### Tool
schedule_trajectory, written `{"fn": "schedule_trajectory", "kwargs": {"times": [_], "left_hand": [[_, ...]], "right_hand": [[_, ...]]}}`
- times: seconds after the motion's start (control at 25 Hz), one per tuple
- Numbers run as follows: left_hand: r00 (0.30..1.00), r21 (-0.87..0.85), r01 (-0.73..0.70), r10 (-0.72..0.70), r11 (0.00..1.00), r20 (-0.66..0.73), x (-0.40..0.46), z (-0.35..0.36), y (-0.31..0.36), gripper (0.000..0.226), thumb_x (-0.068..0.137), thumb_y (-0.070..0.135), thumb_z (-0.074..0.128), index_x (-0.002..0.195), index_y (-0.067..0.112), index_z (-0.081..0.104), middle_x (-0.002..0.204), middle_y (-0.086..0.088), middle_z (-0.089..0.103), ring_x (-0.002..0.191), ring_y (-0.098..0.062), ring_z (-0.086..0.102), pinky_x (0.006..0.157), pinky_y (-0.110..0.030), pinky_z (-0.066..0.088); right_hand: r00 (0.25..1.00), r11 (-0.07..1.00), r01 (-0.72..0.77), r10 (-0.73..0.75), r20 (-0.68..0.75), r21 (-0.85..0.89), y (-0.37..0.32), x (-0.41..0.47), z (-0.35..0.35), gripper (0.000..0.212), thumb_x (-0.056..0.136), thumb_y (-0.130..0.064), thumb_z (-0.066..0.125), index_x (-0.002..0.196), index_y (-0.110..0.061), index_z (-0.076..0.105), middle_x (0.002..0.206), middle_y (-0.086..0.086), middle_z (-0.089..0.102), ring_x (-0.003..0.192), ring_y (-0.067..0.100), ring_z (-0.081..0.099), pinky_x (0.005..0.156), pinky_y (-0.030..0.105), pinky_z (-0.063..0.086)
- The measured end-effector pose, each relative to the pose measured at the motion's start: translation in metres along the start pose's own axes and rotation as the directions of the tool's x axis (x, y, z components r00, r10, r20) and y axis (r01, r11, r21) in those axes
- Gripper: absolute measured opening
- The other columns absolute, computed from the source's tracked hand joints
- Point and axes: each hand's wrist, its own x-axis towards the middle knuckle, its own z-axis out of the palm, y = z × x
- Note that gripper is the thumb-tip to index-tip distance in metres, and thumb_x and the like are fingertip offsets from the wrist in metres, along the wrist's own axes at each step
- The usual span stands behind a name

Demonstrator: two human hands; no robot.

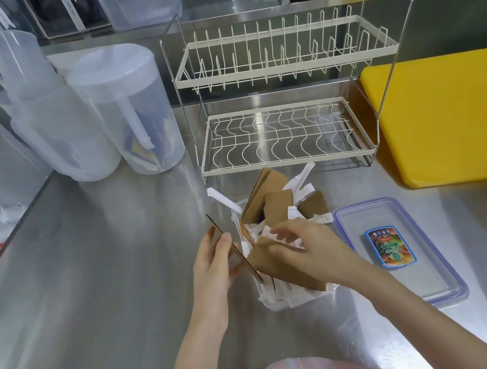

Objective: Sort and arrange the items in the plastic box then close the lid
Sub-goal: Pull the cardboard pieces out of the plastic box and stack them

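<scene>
Plastic box contents could be spilled, since a cardboard piece is pinched by the left hand while the right hand, fingers loosely curled, presses crowded sleeves.

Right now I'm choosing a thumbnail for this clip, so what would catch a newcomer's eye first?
Probably the two hands in the middle: the left hand holds a thin cardboard piece upright, and the right hand reaches into the plastic box stuffed with cardboard and white packets. The blue-rimmed lid lies flat to the right of the box, and a bright yellow tray stands out at the far right.
</scene>
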Motion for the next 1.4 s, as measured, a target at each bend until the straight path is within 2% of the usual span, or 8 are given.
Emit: {"fn": "schedule_trajectory", "kwargs": {"times": [0.12, 0.28, 0.48, 0.64, 0.76, 0.92, 1.16, 1.4], "left_hand": [[1.000, 0.014, 0.010, -0.010, 1.000, -0.024, 0.000, -0.003, -0.002, 0.038, 0.090, 0.021, 0.050, 0.128, 0.020, 0.049, 0.085, 0.014, 0.069, 0.088, -0.005, 0.066, 0.073, -0.031, 0.051], [0.999, 0.007, 0.020, -0.020, 1.000, -0.027, -0.001, -0.005, -0.004, 0.036, 0.091, 0.021, 0.048, 0.127, 0.020, 0.050, 0.097, 0.011, 0.064, 0.102, -0.012, 0.061, 0.072, -0.030, 0.050], [1.000, -0.031, 0.024, -0.024, 0.999, -0.003, 0.000, -0.006, -0.006, 0.022, 0.091, 0.022, 0.046, 0.107, 0.025, 0.061, 0.096, 0.008, 0.065, 0.094, -0.010, 0.063, 0.068, -0.028, 0.049], [0.991, 0.043, 0.011, -0.017, 0.999, 0.131, -0.004, 0.004, -0.006, 0.028, 0.092, 0.023, 0.041, 0.112, 0.024, 0.061, 0.090, 0.010, 0.073, 0.086, -0.005, 0.067, 0.066, -0.022, 0.052], [0.981, 0.040, 0.017, -0.024, 0.999, 0.191, -0.008, 0.012, -0.006, 0.033, 0.093, 0.027, 0.041, 0.123, 0.023, 0.055, 0.117, -0.001, 0.067, 0.110, -0.015, 0.062, 0.084, -0.034, 0.051], [0.968, 0.022, -0.003, -0.003, 1.000, 0.252, -0.010, 0.010, -0.006, 0.056, 0.074, 0.058, 0.052, 0.118, 0.024, 0.058, 0.117, -0.002, 0.067, 0.110, -0.019, 0.063, 0.090, -0.042, 0.052], [0.975, 0.073, -0.032, 0.015, 0.997, 0.220, -0.007, 0.007, -0.006, 0.035, 0.088, 0.033, 0.051, 0.122, 0.024, 0.055, 0.098, 0.002, 0.071, 0.087, -0.014, 0.066, 0.067, -0.029, 0.053], [0.980, 0.067, -0.023, 0.010, 0.997, 0.198, -0.007, 0.005, -0.003, 0.024, 0.091, 0.029, 0.048, 0.111, 0.031, 0.061, 0.086, 0.005, 0.072, 0.075, -0.008, 0.069, 0.066, -0.026, 0.055]], "right_hand": [[0.977, 0.941, -0.031, 0.100, 0.187, -0.337, 0.011, -0.006, 0.012, 0.050, 0.082, -0.041, 0.058, 0.125, -0.020, 0.046, 0.129, 0.006, 0.046, 0.116, 0.023, 0.044, 0.097, 0.033, 0.040], [0.974, 0.941, -0.057, 0.125, 0.187, -0.334, 0.011, -0.005, 0.022, 0.051, 0.083, -0.035, 0.059, 0.128, -0.021, 0.041, 0.131, 0.006, 0.044, 0.116, 0.025, 0.046, 0.100, 0.037, 0.043], [0.980, 0.984, -0.171, 0.165, 0.109, 0.055, 0.004, -0.002, 0.012, 0.048, 0.080, -0.043, 0.060, 0.123, -0.026, 0.048, 0.117, -0.004, 0.052, 0.100, 0.011, 0.055, 0.081, 0.016, 0.043], [0.977, 0.871, -0.214, 0.180, 0.116, 0.442, -0.017, -0.002, 0.006, 0.031, 0.081, -0.045, 0.058, 0.109, -0.032, 0.052, 0.092, -0.018, 0.060, 0.085, -0.001, 0.058, 0.062, 0.004, 0.045], [0.984, 0.873, -0.171, 0.132, 0.116, 0.457, -0.028, -0.003, 0.014, 0.037, 0.084, -0.044, 0.055, 0.115, -0.025, 0.051, 0.100, -0.009, 0.061, 0.088, -0.001, 0.057, 0.069, 0.007, 0.045], [0.986, 0.871, -0.164, 0.134, 0.097, 0.462, -0.030, -0.002, 0.018, 0.044, 0.086, -0.044, 0.051, 0.123, -0.020, 0.050, 0.117, -0.001, 0.059, 0.099, 0.007, 0.056, 0.080, 0.015, 0.045], [0.996, 0.952, -0.072, 0.055, 0.064, 0.299, -0.025, 0.007, 0.000, 0.029, 0.093, -0.031, 0.043, 0.106, -0.017, 0.064, 0.098, -0.003, 0.063, 0.081, -0.005, 0.056, 0.073, 0.008, 0.043], [0.979, 0.928, -0.153, 0.096, -0.181, -0.339, -0.002, 0.068, -0.030, 0.031, 0.089, -0.022, 0.047, 0.115, -0.008, 0.056, 0.120, 0.015, 0.054, 0.115, 0.034, 0.046, 0.096, 0.045, 0.038]]}}
